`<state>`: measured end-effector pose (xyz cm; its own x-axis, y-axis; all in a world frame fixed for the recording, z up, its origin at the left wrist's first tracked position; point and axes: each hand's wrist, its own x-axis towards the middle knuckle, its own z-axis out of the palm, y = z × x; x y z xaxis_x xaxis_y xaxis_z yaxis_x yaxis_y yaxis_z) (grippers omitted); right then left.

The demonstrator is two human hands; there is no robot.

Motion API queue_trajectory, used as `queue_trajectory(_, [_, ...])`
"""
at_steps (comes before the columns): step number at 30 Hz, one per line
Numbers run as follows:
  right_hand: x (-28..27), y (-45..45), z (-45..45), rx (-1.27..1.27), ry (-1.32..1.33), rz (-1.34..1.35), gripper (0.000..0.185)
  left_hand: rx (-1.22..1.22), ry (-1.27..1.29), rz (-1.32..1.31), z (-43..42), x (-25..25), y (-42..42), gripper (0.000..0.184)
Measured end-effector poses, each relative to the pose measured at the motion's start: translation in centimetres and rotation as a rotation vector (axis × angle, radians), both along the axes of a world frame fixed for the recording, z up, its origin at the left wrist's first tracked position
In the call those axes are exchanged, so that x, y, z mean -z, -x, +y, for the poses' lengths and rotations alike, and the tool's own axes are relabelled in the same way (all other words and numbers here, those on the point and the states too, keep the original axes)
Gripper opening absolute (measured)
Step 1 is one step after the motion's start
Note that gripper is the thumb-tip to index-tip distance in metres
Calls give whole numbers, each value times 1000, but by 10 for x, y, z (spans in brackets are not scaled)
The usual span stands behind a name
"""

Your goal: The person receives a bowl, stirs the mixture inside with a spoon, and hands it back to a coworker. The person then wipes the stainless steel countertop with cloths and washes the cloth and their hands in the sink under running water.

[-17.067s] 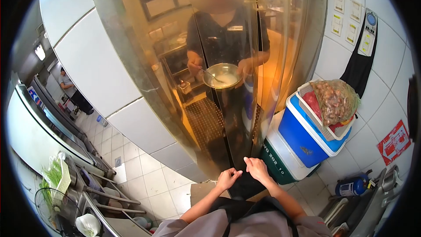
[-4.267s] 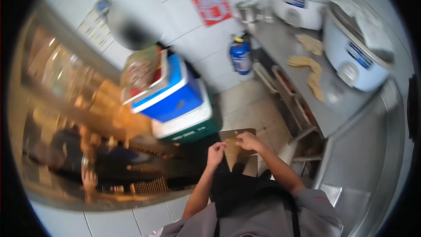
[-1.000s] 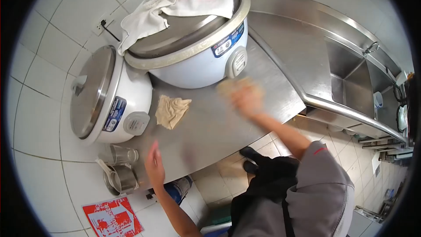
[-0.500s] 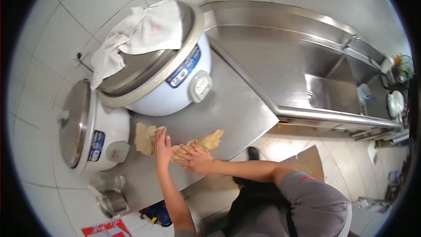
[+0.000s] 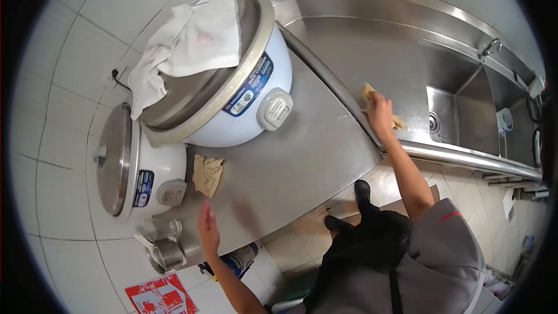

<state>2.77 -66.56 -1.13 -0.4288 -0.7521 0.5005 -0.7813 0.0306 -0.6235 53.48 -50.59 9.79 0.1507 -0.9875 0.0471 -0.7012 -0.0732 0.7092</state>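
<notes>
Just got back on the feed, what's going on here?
A person's right hand grips a tan cloth at the sink counter, beside the basin. The left hand is open, with nothing visible in it, near a second tan cloth that lies crumpled on the steel table. Two cookers stand on that table; the larger cooker has a white cloth draped over its lid, and the smaller cooker is beside it.
</notes>
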Motion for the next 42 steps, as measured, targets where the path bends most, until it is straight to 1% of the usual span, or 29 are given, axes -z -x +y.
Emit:
queue_trajectory(2, [-21,-22,10,-151,27,-111,15,-93,-39,105,21,-8,2,34])
queue_trajectory(3, [-48,-53,19,-342,-67,-148,16,-130,-57,162,26,-12,8,33])
queue_trajectory(4, [-57,-92,30,-500,-136,-87,18,-110,-29,178,28,-18,14,33])
queue_trajectory(5, [-52,-139,47,-543,-176,141,19,-81,4,199,21,-22,25,32])
queue_trajectory(6, [-35,-193,61,-632,-156,522,22,-47,39,220,12,-27,37,32])
queue_trajectory(7, [-21,-245,86,-783,-276,416,22,-3,45,222,4,-35,55,32])
queue_trajectory(9, [-46,-253,139,-986,-98,383,24,75,58,215,-6,-47,83,32])
queue_trajectory(11, [5,-207,142,-752,-91,312,31,139,46,79,-3,-43,65,32])
queue_trajectory(12, [10,-147,130,-540,-21,443,32,163,52,31,-1,-35,59,32])
queue_trajectory(13, [30,-78,112,-381,-198,419,32,105,54,59,6,-30,51,32])
queue_trajectory(14, [-17,-8,107,-282,-556,582,30,43,46,78,16,-27,35,32])
queue_trajectory(15, [6,62,101,-15,-281,405,24,-17,48,97,24,-23,25,31])
queue_trajectory(16, [-29,110,93,122,-365,19,15,-30,68,117,32,-17,19,31])
queue_trajectory(17, [-28,153,84,171,-22,99,12,-46,91,138,39,-9,15,30])
queue_trajectory(18, [-86,141,90,121,-17,-152,11,-65,107,155,43,-5,13,29])
queue_trajectory(19, [-119,129,89,99,-25,-223,8,-88,76,167,46,-4,19,29])
queue_trajectory(22, [-130,101,60,-93,78,-41,8,-90,20,202,42,1,60,28])
queue_trajectory(23, [-121,86,44,-248,103,72,14,-54,21,213,38,4,77,28])
queue_trajectory(24, [-124,44,40,-307,85,91,19,-21,19,222,33,7,93,27])
queue_trajectory(25, [-109,10,33,-402,22,236,14,-6,-9,223,28,10,108,26])
queue_trajectory(26, [-100,-24,29,-662,-50,243,13,7,-42,221,24,13,121,26])
queue_trajectory(27, [-67,-64,29,-721,-1,242,21,21,-75,216,20,16,133,25])
queue_trajectory(30, [-5,-63,-46,-455,-120,646,27,24,-161,143,10,-1,170,23])
queue_trajectory(32, [-7,-10,-141,-586,-576,233,27,-169,-228,128,41,7,168,24])
queue_trajectory(34, [-9,55,-225,-331,-548,-10,28,-290,-234,88,51,6,169,25])
queue_trajectory(36, [-45,69,-251,-408,-138,35,27,-349,-217,116,63,14,169,27])
queue_trajectory(39, [-89,25,-256,-601,-100,72,26,-394,-251,101,66,7,189,28])
queue_trajectory(41, [-90,-17,-265,-674,-208,292,31,-388,-272,99,46,-1,207,28])
queue_trajectory(42, [-67,-44,-275,-716,-233,254,30,-388,-275,109,39,-1,213,28])
